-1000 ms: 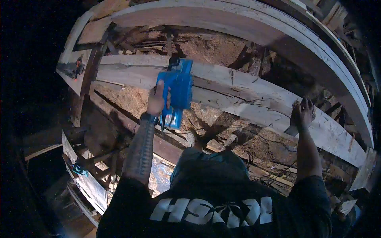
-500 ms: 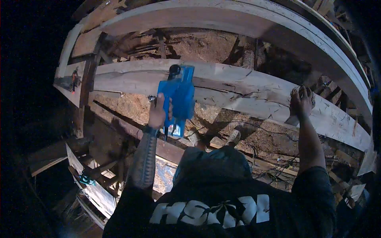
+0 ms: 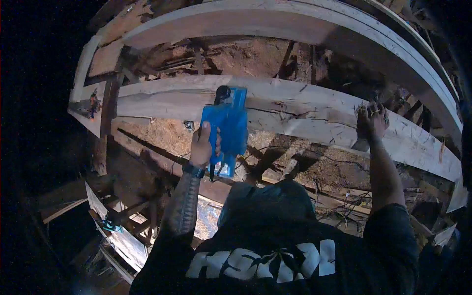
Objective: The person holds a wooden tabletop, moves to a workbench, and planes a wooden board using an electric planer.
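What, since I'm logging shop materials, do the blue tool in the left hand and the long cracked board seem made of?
Blue tool: likely hard plastic, perhaps painted metal; the smooth, even blue suits either, and blur hides finer texture.
Cracked board: wood, apparently bare and unvarnished, judging by its pale, matte face and dark, irregular splits.

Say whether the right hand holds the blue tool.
No, the left hand grips the blue tool; the right hand is at the board.

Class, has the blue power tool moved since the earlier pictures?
Yes: the blue power tool has shifted slightly right, away from the dark post.
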### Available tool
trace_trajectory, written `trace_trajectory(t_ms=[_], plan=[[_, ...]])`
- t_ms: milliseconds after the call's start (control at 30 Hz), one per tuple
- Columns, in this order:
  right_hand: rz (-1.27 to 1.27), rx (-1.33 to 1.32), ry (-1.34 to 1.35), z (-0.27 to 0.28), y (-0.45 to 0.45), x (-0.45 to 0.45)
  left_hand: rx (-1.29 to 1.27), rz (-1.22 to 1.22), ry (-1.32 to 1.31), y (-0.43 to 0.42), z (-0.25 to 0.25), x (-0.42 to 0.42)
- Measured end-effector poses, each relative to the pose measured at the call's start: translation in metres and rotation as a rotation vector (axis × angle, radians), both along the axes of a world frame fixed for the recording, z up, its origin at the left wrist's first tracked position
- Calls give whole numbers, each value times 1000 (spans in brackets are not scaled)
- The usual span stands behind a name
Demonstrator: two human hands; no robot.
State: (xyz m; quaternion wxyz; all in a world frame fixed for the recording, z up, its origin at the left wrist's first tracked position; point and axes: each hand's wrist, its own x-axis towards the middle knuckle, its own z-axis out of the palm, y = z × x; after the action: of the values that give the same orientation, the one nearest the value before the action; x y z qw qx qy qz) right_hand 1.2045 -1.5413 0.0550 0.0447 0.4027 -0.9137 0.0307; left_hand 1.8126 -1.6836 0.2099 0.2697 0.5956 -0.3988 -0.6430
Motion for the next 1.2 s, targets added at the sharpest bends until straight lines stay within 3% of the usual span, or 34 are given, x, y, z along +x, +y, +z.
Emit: trace_trajectory(t_ms=[100,233,500,600,800,867,1000,1067,1200], plan=[[41,3,-31,16,-3,7,-122,-43,0,-29,-12,-26],[4,20,-16,25,-5,15,-73,-61,-46,-60,3,-51],[29,34,-36,-1,1,-7,0,-34,-18,33,0,-54],[24,34,6,-9,-2,-10,-125,-68,-1,15,-14,-71],[26,-6,-16,3,-2,0,-110,-67,-95,-42,-3,-114],[21,12,-7,5,-6,-1,-107,-50,-46,-19,3,-107],[19,-16,-14,-44,-2,-29,-64,-48,-21,29,-7,-82],[45,-14,-9,-8,0,-5,-67,-32,-12,38,-9,-74],[19,6,-30,-7,-4,-5,-76,-67,-20,-13,5,-108]])
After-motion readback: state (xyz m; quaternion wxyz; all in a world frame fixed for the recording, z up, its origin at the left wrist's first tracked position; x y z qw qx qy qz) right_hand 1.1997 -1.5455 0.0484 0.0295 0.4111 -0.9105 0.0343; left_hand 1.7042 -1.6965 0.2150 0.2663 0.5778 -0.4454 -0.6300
